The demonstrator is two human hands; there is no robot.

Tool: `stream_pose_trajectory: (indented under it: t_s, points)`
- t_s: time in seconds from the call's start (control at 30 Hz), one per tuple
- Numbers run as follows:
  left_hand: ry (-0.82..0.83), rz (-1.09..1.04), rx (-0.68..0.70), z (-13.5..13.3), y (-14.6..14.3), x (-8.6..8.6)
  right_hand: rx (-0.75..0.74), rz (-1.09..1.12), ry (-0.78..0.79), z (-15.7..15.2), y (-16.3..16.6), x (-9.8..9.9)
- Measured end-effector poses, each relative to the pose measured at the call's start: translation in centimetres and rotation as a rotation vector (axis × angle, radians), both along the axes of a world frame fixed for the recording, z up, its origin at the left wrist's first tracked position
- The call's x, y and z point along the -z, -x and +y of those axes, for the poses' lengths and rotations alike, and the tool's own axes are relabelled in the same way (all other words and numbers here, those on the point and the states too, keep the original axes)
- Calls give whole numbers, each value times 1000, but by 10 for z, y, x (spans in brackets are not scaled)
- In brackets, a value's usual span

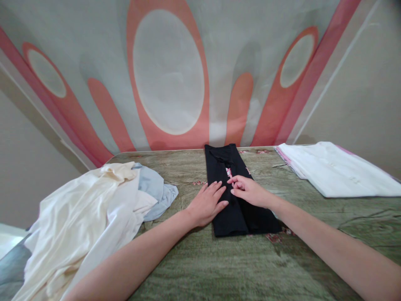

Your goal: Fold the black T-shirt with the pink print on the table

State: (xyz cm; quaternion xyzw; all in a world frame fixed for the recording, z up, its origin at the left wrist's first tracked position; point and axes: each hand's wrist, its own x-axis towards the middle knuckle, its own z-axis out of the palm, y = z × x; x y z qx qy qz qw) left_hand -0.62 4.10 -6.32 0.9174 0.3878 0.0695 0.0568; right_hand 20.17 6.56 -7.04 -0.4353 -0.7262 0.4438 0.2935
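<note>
A black garment [233, 211], folded into a long narrow strip, lies in the middle of the green table [219, 267], running away from me. My left hand [206, 205] rests flat on its left edge with the fingers stretched out. My right hand [249, 190] lies on the cloth just beside it, fingers drawn together in a pinch at the fabric near a small pink and white mark [229, 172].
A heap of cream and white clothes [90, 217] with a light blue piece [156, 188] covers the left of the table. A folded white garment [335, 169] lies at the far right. A wall hanging with pink ovals [169, 71] stands behind the table.
</note>
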Motion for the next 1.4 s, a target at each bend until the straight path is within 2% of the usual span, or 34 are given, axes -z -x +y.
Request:
stream_pose_trajectory:
  t_s: [0.2,0.4,0.53,0.63,0.77,0.87,1.03,1.23,1.4]
  points:
    - [-4,15,-3,-3,-1,-8,27,-128,-109,-2,1,3]
    - [66,84,-77,-29,2,-44,20,-244,-209,-4,0,2]
    - [151,194,-29,-45,2,-60,21,-257,-205,-5,1,1]
    - [174,240,-4,-50,-1,-62,-5,-278,-204,-8,0,-3]
    - [192,265,24,-51,-2,-62,-126,-339,-164,-16,-1,-18]
    - [187,257,32,-51,-1,-62,-216,-376,-87,-22,-2,-29]
    - [170,265,26,-54,-1,-64,-274,-403,44,-33,0,-36]
    - [145,360,-37,-65,-11,-64,-308,-453,26,-39,3,-45]
    - [176,414,-25,-72,-18,-61,-315,-483,-4,-40,0,-47]
